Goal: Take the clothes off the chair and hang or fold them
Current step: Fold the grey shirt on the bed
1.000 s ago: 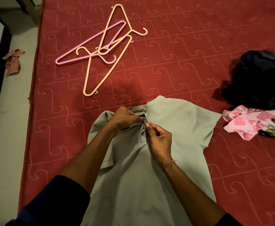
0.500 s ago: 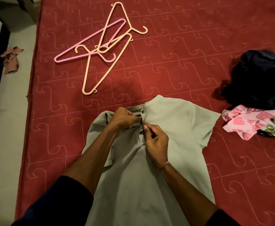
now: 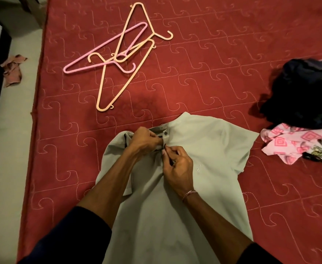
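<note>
A pale grey-green polo shirt (image 3: 204, 149) lies flat, front up, on the red quilted bed (image 3: 204, 73), collar pointing away from me. My left hand (image 3: 144, 140) pinches the left edge of the button placket just under the collar. My right hand (image 3: 177, 164) pinches the right edge of the placket close beside it. One dark button (image 3: 165, 133) shows above my fingers at the collar. My hands hide the placket below it.
Three plastic hangers, one pink (image 3: 99, 56) and two cream (image 3: 122, 80), lie tangled on the bed beyond the shirt. A dark garment (image 3: 305, 92) and a pink patterned cloth (image 3: 289, 143) are heaped at the right. A crumpled rag (image 3: 13, 70) lies on the floor left of the bed.
Both hands stay on the placket below the collar, with only small finger movements. The view has shifted slightly.
</note>
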A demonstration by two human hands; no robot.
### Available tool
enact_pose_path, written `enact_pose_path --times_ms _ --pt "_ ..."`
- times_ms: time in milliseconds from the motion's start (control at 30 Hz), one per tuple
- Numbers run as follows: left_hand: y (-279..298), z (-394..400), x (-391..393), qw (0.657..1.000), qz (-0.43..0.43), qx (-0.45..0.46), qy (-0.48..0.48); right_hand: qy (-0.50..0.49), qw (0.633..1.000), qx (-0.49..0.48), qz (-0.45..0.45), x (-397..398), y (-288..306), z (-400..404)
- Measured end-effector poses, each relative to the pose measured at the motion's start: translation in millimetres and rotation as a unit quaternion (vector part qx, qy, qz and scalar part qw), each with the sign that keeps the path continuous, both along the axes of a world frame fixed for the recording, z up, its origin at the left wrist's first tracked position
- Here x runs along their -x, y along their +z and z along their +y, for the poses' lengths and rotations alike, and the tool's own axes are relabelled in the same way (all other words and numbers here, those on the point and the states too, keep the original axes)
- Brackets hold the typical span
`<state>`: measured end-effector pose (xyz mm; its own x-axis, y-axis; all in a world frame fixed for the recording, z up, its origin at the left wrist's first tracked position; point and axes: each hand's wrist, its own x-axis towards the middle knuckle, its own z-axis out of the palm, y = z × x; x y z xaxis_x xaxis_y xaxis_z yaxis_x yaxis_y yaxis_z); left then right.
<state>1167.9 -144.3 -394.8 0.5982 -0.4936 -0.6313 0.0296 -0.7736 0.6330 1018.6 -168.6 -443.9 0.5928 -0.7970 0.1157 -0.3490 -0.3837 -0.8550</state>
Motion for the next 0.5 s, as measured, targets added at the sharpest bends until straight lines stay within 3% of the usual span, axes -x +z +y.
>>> enact_pose_path --times_ms 233,367,500 --pt "24 22 -25 0.986 0.011 0.084 -0.146 -0.012 0.999 -0.026 0.016 -9 23 -25" --pt "23 28 -29 0.976 -0.122 0.052 -0.172 0.107 0.983 0.097 0.115 -18 33 -56" --pt "20 24 -22 0.977 -0.158 0.080 -0.117 0.201 0.926 0.221 0.232 -33 37 -85"
